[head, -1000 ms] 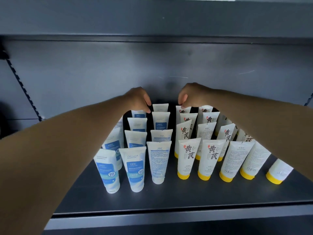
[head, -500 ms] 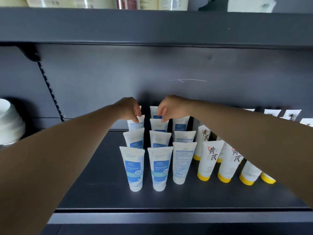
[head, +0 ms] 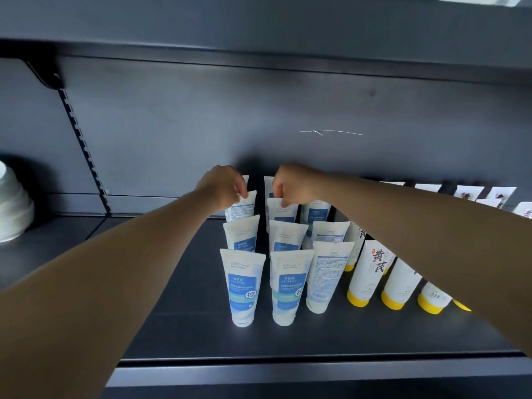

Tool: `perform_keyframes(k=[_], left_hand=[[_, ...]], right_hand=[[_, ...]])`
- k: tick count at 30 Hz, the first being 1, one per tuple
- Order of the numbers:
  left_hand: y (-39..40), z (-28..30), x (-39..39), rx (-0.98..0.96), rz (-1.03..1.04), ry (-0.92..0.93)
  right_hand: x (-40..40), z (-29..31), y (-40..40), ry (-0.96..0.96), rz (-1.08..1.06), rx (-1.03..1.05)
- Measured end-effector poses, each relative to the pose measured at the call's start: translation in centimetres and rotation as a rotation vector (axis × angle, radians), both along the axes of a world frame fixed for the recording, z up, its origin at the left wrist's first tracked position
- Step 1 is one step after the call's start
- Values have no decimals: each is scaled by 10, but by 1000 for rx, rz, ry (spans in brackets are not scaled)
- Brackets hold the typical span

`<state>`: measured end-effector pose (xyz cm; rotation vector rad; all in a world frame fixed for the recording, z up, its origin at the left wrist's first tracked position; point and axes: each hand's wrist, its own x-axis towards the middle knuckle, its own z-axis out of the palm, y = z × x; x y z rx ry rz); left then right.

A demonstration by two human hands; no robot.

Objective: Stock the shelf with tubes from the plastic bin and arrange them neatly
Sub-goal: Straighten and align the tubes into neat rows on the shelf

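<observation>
- Judging by how the shelf (head: 316, 344) looks, most of the stocking seems done: three columns of blue-label tubes (head: 247, 286) stand upright on their caps, several deep from the front edge to the back wall.
- To their right, rows of yellow-capped tubes (head: 371, 272) also stand in files, running off towards the far right.
- The plastic bin is nowhere in view, so I cannot tell how many tubes remain to be shelved.
- What is left here, I think, is tidying the back rows; one front tube in the third column shows its printed back, not its label.
- My left hand (head: 223, 187) reaches deep along the left column, fingers curled down, pinching the top seam of a rear tube (head: 243, 207).
- My right hand (head: 293, 182) reaches in beside it, fingertips pinching the crimped top of the rear tube of the middle column (head: 280, 211).
- Both forearms stretch out nearly level over the front rows, wrists bent slightly down.
- White bowls (head: 11, 208) sit far left.
</observation>
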<state>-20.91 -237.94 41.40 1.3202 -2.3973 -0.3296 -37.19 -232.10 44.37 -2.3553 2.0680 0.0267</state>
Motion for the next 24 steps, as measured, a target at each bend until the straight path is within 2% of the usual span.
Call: perform_keyframes(k=[15,24], left_hand=[[-3,4,0,72,14,12],[-10,16,7,122,-61,-173]], right_hand=[[-1,-1,-16,-67,-112,-21],[2,5,-13,-6,-85,9]])
